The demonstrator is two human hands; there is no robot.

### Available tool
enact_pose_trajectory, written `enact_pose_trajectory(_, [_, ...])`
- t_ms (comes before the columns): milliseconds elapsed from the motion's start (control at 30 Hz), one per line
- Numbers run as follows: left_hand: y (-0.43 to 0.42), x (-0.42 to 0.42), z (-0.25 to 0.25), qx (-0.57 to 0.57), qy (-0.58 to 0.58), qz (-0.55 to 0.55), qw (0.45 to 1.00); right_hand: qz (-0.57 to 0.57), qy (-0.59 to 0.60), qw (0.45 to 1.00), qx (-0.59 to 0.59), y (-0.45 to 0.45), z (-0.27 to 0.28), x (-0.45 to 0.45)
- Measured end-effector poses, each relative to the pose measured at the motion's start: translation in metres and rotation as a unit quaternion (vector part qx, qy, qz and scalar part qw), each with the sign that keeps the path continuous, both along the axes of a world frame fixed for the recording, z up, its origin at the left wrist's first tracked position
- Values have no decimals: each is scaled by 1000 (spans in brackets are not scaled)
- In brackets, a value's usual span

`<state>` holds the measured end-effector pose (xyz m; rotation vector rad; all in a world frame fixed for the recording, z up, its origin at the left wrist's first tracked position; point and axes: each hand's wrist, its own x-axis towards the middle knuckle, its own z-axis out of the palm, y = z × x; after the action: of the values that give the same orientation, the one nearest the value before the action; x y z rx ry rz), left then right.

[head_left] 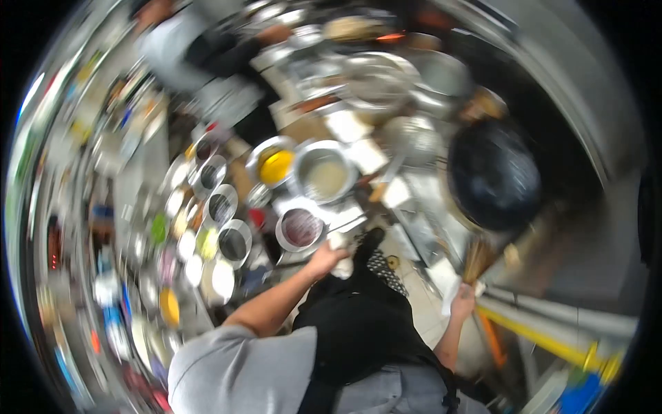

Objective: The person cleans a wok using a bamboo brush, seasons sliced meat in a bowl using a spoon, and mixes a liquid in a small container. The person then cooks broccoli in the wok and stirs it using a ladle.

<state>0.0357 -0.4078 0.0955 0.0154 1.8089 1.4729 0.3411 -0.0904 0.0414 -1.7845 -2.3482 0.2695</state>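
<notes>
My left hand [327, 260] is closed around a crumpled white cloth [340, 268], in front of my black apron [358, 314]. Just beyond that hand stands a metal pot with dark reddish contents [301, 228]. On the right, my right hand [463, 302] grips a bamboo wok brush [477, 258] by its lower end, bristles pointing up and away from me. A white sheet or cloth [447, 283] shows beside this hand; whether the hand holds it I cannot tell. Past the brush, a large black wok [494, 174] sits on the stove. Motion blurs the whole view.
Ahead are a pot of pale liquid [324, 176] and a pot of yellow liquid [276, 165]. Several small containers [234, 243] line the left. A co-worker [183, 55] stands at the far left by more pans. A yellow rail [545, 334] runs along the lower right.
</notes>
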Motion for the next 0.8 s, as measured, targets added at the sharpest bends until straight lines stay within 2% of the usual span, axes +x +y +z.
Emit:
enact_pose_trajectory(33, [-18,12,-16,10,-14,28,999,18,-135,989,61,-8,28,-23])
enact_pose_trajectory(67, [-32,21,-20,-31,20,15,999,91,-125,986,63,-2,23,-41])
enact_pose_trajectory(100, [-44,32,-14,-9,14,55,998,169,-6,971,166,7,15,-56])
enact_pose_trajectory(133, [-64,47,-5,-50,102,61,992,232,121,933,247,4,10,-74])
enact_pose_trajectory(167, [-80,55,17,-74,79,72,991,280,196,935,92,-9,7,-104])
enact_pose_trajectory(233, [-126,81,-3,-97,109,148,978,332,258,874,-245,-34,-4,-158])
enact_pose_trajectory(267, [-146,94,-7,-97,120,191,969,372,252,857,-252,-44,-15,-191])
enact_pose_trajectory(300, [-171,106,-3,-89,109,231,963,264,262,815,-444,-52,-28,-223])
enact_pose_trajectory(333, [-196,126,0,-80,92,265,956,133,241,741,-612,-61,-39,-249])
enact_pose_trajectory(367, [-221,144,-26,-60,107,326,937,102,276,684,-667,-67,-48,-273])
enact_pose_trajectory(400, [-241,165,7,0,51,413,909,67,307,623,-717,-73,-54,-296])
enact_pose_trajectory(433, [-274,187,-27,-9,56,458,887,60,352,577,-734,-74,-63,-311])
enact_pose_trajectory(467, [-303,209,-55,-10,41,536,843,28,404,544,-735,-78,-64,-327])
enact_pose_trajectory(500, [-319,229,-19,-65,36,599,797,15,432,493,-755,-68,-68,-349])
enact_pose_trajectory(533, [-352,254,-47,-78,57,651,753,-6,454,440,-775,-64,-72,-363])
enact_pose_trajectory(600, [-397,303,-70,-82,68,785,610,-44,473,424,-771,-61,-63,-381])
enact_pose_trajectory(633, [-414,328,-64,-143,67,829,537,-10,451,442,-775,-33,-79,-392])
enact_pose_trajectory(667, [-447,360,-84,-111,17,879,463,23,431,457,-778,-15,-92,-407])
enact_pose_trajectory(700, [-457,382,-58,-33,79,916,391,-4,467,506,-725,-21,-70,-408])
enact_pose_trajectory(733, [-490,418,-89,-56,102,934,337,-27,495,557,-666,-30,-45,-408])
enact_pose_trajectory(767, [-514,446,-88,-29,90,966,239,-16,507,594,-624,-35,-31,-404])
enact_pose_trajectory(800, [-526,466,-68,-70,75,978,180,9,507,625,-593,-35,-26,-401])
